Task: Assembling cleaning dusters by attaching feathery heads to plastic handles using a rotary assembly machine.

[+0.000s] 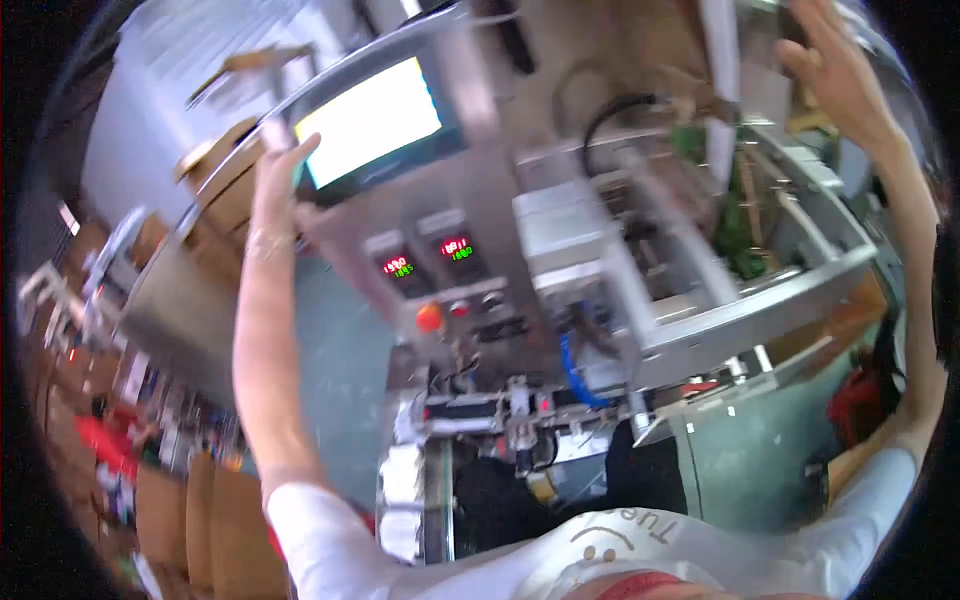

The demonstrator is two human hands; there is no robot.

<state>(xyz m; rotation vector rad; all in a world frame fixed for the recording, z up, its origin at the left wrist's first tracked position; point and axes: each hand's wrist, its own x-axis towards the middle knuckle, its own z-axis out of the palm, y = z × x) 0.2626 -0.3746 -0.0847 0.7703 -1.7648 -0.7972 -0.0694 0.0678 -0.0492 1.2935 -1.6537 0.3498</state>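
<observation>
so both arms are up at this metal machine (640, 300). the left hand (278, 175) is at the left edge of the bright touchscreen (372, 122), fingers spread loose, not clamped on anything, fingertips right at the screen's frame. the right hand (835, 65) is way up at the top right above the machine's open frame, fingers apart, holding nothing. below the screen sit two small red-digit displays (428, 256) and a red round button (429, 317). cardboard boxes (225, 180) are stacked off left.
</observation>
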